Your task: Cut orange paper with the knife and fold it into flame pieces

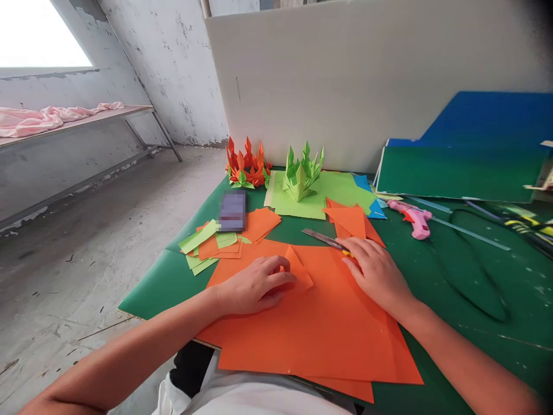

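Note:
My left hand (259,285) rests over the large orange paper sheets (337,334), its fingers bent onto a small folded piece of orange paper (302,274). The same colour makes the edges of that piece hard to follow under the fingertips. At the right edge of the sheets, my right hand (375,271) has its fingers and thumb around a utility knife (322,237) with a grey metal front and a bit of yellow. The knife points left, away from the palm; its rear part is hidden under the hand. Behind it lie folded orange papers (352,219).
Orange and green paper pieces (224,246) lie beside a dark phone (232,210). Behind stand a red folded-paper crown shape (248,164) and a green one (301,176) on green sheets (341,190). A pink glue gun (412,218) with its cable lies on the green table (475,271).

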`<state>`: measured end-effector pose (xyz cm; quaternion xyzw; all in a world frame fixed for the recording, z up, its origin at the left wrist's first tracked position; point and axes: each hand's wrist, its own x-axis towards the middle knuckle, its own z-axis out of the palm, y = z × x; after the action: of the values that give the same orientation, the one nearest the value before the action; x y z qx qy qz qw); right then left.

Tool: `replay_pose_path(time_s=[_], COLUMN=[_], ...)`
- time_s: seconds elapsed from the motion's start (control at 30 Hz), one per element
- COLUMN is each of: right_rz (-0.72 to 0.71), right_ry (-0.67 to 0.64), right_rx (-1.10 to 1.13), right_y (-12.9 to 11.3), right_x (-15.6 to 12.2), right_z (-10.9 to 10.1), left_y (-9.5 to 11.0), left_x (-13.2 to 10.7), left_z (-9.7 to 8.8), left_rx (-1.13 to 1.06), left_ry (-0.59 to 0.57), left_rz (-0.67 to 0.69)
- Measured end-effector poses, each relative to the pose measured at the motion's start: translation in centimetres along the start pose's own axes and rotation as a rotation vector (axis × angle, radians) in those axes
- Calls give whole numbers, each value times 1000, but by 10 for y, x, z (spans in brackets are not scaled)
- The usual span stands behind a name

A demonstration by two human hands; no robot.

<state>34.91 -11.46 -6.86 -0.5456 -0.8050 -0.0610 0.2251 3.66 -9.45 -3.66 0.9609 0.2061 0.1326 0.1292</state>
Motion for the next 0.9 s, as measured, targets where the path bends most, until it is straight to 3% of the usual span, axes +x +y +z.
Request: replay_pose_path(time_s=[0.33,0.53,0.9], right_rz=[90,-61,-191], right_ry=[28,-29,-188], right_rx=[56,197,348], right_y=[-2,-11,-14], right_x=[2,1,0], right_z=[-3,-8,-16], left_y=[-2,-3,-4], left_x=[0,0,4], left_z=[0,0,-3], left_rx=[-12,-84,-184], left_ry=[1,12,-40], left_rz=[-21,-14,18])
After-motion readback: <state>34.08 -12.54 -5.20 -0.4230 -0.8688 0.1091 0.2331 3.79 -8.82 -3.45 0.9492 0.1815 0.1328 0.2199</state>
